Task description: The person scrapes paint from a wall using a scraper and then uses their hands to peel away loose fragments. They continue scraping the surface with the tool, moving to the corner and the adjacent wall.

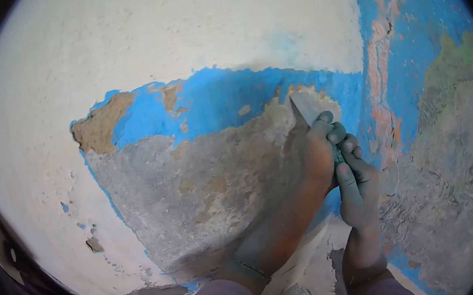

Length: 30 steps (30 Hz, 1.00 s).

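One scraper [308, 108] lies within both grips, its long axis slanting up and leftward, blade at the edge between blue paint [226, 97] and bare plaster [154, 178]. Two hands clasp its handle: the left hand [319, 148] nearer the blade, the right hand [357, 192] lower down.

Room for a hand is left above the scraper [308, 106], along the cream wall [168, 34], and leftward over the grey patch [144, 190]. Below, the way is blocked by the slanting left forearm [280, 220] and steeper right forearm [365, 249] — a wedge-shaped gap is left between them.
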Each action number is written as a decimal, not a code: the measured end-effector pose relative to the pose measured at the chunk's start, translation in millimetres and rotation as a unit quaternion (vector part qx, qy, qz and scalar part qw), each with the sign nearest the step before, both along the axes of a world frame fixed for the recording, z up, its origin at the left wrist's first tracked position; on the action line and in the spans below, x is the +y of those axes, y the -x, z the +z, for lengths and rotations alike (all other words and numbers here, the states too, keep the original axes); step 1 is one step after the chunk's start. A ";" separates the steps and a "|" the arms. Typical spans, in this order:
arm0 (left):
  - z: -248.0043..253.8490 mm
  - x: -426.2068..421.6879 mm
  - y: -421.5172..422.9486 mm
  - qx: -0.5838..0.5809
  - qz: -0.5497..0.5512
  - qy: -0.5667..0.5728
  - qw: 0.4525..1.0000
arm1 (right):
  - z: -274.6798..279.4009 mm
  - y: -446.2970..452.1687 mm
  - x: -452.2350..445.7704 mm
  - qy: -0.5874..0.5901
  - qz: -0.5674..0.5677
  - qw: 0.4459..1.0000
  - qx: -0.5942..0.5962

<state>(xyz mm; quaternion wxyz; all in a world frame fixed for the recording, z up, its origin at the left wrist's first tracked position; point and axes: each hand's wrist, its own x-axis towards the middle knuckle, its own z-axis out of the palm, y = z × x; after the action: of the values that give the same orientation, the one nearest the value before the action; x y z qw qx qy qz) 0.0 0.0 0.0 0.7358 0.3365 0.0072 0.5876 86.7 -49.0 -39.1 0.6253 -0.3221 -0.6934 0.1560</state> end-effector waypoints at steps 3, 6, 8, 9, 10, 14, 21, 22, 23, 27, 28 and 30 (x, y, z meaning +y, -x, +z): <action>1.6 1.0 -1.4 -0.024 -0.001 -0.011 1.000 | -2.7 -1.8 6.5 -0.066 -0.015 0.997 -0.026; -8.7 3.8 -6.6 -0.047 -0.008 -0.004 0.999 | -14.1 -7.6 13.6 -0.116 -0.058 0.989 -0.072; 0.6 12.8 -7.3 -0.022 0.025 -0.002 0.999 | -9.0 -5.3 21.3 -0.040 -0.053 0.997 -0.029; -0.9 9.8 -7.5 -0.019 0.026 -0.002 0.999 | -8.0 -8.3 15.9 -0.040 -0.052 0.998 -0.026; -5.4 3.8 -7.6 -0.028 0.004 -0.010 1.000 | -7.1 -12.6 5.1 -0.043 -0.036 0.997 -0.043; -10.4 14.4 -6.9 -0.058 -0.010 -0.007 0.998 | -8.7 -4.8 12.8 -0.053 -0.097 0.991 -0.079; -5.6 9.9 -7.7 -0.051 -0.013 -0.029 0.998 | -8.6 -7.5 13.5 -0.116 -0.036 0.992 -0.023; -3.7 22.7 -6.4 -0.064 0.004 -0.039 0.997 | -7.8 -4.6 26.8 -0.110 -0.063 0.991 -0.048; -4.7 28.8 -6.5 -0.075 0.021 -0.047 0.996 | -9.1 -3.7 32.9 -0.101 -0.090 0.988 -0.072; 2.1 13.4 -9.4 -0.051 0.032 -0.033 0.998 | 2.3 -8.4 12.8 -0.071 -0.039 0.996 -0.045; -5.4 10.3 -9.5 -0.062 -0.008 -0.047 0.997 | -1.6 -6.9 6.4 -0.091 -0.037 0.995 -0.031; -8.4 15.4 -7.0 -0.076 -0.048 -0.057 0.994 | -4.9 -2.5 11.7 -0.107 -0.034 0.993 -0.018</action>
<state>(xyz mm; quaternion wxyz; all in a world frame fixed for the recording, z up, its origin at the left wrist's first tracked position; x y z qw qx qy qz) 7.0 15.4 -8.4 0.7414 0.3322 -0.0987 0.5746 89.1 -37.4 -44.0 0.6484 -0.2794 -0.7062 0.0535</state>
